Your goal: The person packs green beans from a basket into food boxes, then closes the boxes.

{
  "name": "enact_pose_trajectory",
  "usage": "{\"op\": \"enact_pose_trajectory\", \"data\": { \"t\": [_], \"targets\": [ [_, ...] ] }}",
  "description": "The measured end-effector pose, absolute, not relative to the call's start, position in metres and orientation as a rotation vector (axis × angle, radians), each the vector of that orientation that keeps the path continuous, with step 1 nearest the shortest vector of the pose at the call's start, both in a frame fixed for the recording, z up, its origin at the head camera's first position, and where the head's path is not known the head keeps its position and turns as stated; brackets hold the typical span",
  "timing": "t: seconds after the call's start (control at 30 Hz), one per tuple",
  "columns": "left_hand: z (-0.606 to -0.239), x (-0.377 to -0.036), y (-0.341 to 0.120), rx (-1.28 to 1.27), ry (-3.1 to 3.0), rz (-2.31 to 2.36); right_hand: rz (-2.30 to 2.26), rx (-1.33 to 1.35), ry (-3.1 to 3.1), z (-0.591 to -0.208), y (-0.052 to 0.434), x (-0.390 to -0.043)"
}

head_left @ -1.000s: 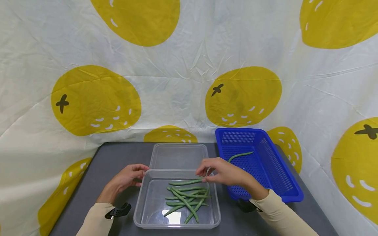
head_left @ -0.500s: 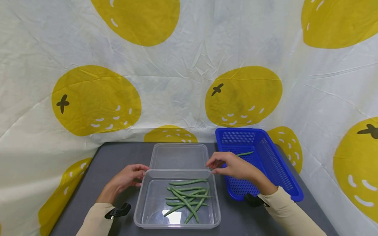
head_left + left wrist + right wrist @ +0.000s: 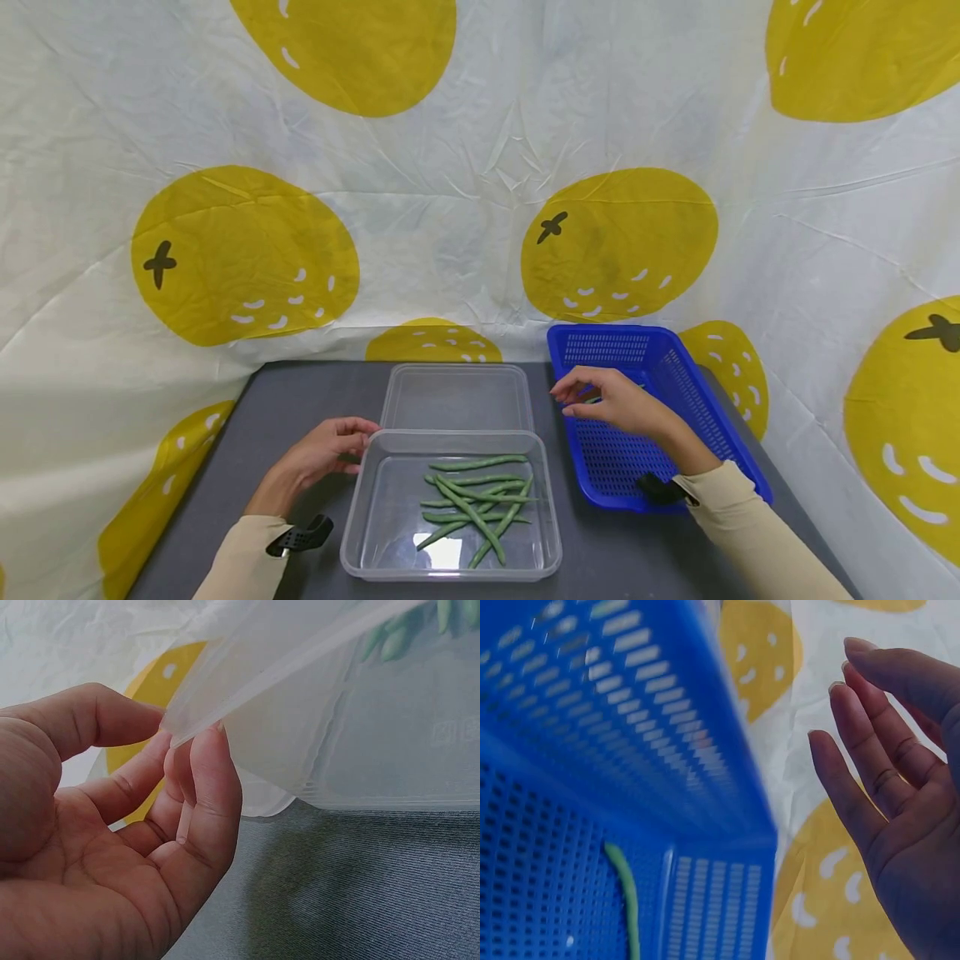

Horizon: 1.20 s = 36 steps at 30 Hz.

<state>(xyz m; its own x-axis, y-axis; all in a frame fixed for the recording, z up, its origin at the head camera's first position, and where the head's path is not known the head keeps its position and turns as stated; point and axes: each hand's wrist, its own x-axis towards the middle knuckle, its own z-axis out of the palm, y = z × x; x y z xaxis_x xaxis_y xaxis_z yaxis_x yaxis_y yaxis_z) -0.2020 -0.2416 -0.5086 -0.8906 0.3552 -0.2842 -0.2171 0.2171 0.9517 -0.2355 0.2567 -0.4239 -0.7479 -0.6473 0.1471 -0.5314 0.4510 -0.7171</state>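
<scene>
A clear plastic container (image 3: 360,533) sits at the table's near middle with several green beans (image 3: 472,500) in it. My left hand (image 3: 358,442) holds its far left corner, the rim (image 3: 225,697) between thumb and fingers (image 3: 214,780). My right hand (image 3: 576,398) hovers over the blue basket (image 3: 675,433), fingers (image 3: 862,787) straight and holding nothing. One green bean (image 3: 626,889) lies on the basket floor just under that hand; in the head view the hand hides most of it.
A clear lid (image 3: 453,396) lies flat behind the container. The grey table (image 3: 300,392) is bordered by a white cloth with yellow fruit prints (image 3: 615,242) that hangs behind and at both sides. The basket stands at the right of the table.
My right hand let go of a bean at the container's far side, then moved right and back until it came over the blue basket. The left hand stayed put.
</scene>
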Motion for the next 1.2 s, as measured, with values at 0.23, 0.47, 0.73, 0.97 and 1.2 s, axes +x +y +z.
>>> {"op": "enact_pose_trajectory", "data": {
  "t": [0.23, 0.47, 0.73, 0.97, 1.2],
  "targets": [
    [-0.511, -0.203, -0.242, 0.121, 2.063, 1.711, -1.195, -0.908, 2.581, -0.433, 0.276, -0.254],
    [-0.512, -0.203, -0.242, 0.118, 2.067, 1.707, -1.170, -0.858, 2.637, -0.448, 0.295, -0.275],
    [-0.512, -0.203, -0.243, 0.126, 2.057, 1.711, -1.101, -0.824, 2.677, -0.466, 0.312, -0.297],
    [-0.511, -0.203, -0.242, 0.140, 2.042, 1.714, -1.145, -0.815, 2.639, -0.479, 0.321, -0.309],
    [-0.508, -0.202, -0.241, 0.141, 2.033, 1.729, -1.155, -0.792, 2.624, -0.494, 0.333, -0.319]
  ]
}}
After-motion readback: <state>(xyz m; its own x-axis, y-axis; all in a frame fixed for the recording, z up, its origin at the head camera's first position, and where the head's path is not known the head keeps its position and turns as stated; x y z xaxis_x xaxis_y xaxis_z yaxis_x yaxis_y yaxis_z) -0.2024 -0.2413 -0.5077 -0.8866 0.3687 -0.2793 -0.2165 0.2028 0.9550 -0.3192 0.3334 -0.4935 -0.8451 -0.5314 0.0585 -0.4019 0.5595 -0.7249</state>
